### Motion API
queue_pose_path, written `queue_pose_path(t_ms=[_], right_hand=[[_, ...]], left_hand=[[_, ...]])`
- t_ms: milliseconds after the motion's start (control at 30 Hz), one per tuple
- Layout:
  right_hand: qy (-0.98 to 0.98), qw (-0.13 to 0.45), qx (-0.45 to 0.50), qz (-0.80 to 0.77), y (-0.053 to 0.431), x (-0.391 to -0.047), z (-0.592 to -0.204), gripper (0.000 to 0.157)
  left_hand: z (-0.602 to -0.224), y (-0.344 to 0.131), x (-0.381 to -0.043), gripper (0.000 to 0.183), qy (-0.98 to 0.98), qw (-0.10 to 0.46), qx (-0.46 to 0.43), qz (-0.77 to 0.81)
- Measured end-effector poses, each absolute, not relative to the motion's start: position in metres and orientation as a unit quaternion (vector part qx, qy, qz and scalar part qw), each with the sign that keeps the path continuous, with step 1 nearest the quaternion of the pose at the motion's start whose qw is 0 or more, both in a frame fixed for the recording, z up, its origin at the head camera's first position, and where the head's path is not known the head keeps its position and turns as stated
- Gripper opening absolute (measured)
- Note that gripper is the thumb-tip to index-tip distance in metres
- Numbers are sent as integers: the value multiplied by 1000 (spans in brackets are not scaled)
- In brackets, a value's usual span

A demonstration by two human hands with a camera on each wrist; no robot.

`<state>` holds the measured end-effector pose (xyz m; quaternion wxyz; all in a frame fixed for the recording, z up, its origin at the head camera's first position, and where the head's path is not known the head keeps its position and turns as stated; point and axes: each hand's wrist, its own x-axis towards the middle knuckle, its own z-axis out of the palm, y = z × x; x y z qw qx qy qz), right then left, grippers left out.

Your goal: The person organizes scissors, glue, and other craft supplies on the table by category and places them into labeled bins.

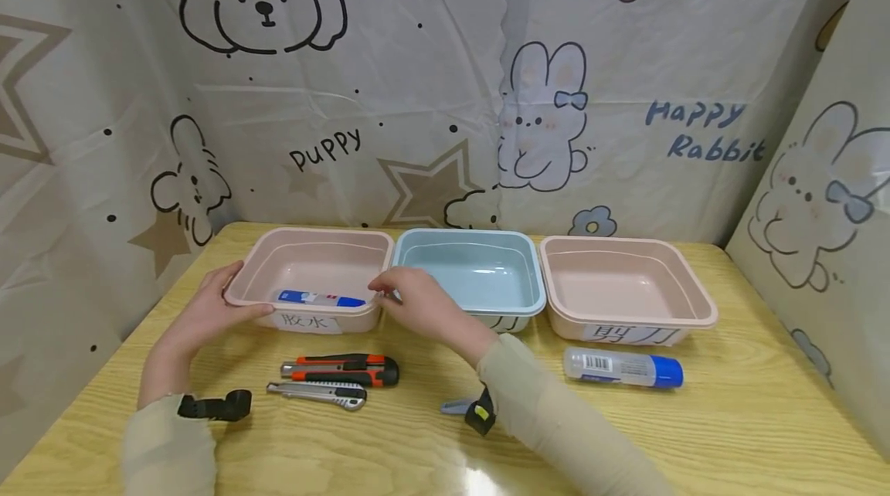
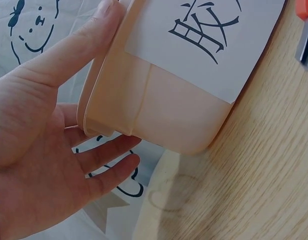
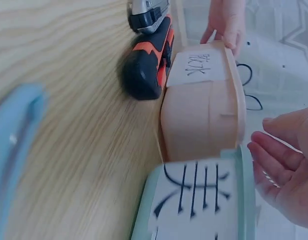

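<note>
A blue-and-white glue tube (image 1: 322, 299) lies inside the left pink bin (image 1: 327, 260), presumably because the label (image 1: 303, 321) reads glue; the left hand (image 1: 212, 307), fingers spread, touches its left end, likely steadying it; the right hand (image 1: 422, 301) is loosely spread beside its right end

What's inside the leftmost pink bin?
One blue-ended tube, lying lengthwise near the front wall. The bin's front rim hides the floor right behind it, and the right hand overlaps the bin's right edge; anything there can't be seen.
</note>
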<state>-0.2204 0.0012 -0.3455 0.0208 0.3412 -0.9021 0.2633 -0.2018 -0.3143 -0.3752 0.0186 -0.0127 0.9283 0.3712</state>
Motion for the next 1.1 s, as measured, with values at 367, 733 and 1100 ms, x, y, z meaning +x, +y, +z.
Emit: queue_pose_path(t_ms=[367, 733, 1100], right_hand=[[-898, 140, 316, 274, 67, -195, -346, 22], [-892, 204, 276, 293, 126, -175, -348, 22], [-914, 212, 191, 288, 184, -155, -364, 21]], left_hand=[[-378, -319, -201, 107, 926, 21, -1, 376], [-377, -321, -202, 106, 927, 20, 7, 375], [-378, -322, -204, 107, 928, 20, 3, 373]])
